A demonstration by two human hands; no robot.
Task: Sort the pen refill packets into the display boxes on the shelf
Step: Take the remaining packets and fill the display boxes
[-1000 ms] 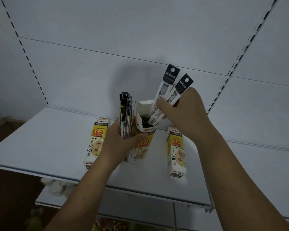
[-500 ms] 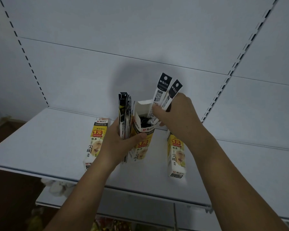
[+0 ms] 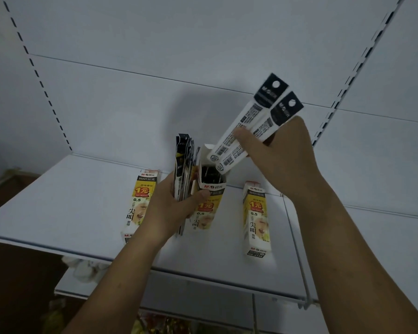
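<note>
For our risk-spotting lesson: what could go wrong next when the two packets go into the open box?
The two white-and-black refill packets in the right hand are tilted; their ends could catch the rim of the open yellow cardboard box, already holding dark packets.
The left hand grips a loose packet bundle and the box together; either might slip.

Dim, cool grey-blue light comes from the viewer's side of the open display box [image 3: 211,186], laying a broad, soft shadow [image 3: 198,112] on the back panel [image 3: 130,104] just above it. The box's inside sinks to black, though its front print reads sharp. Up and right of it, the two packets [image 3: 251,116] in the right hand [image 3: 282,155] are smeared. The bundle of packets [image 3: 184,169] in the left hand [image 3: 171,208], just left of the box, is murky. Far from the box, the slotted uprights [image 3: 39,78] bow, and below the shelf [image 3: 58,201] all is near black.
</note>
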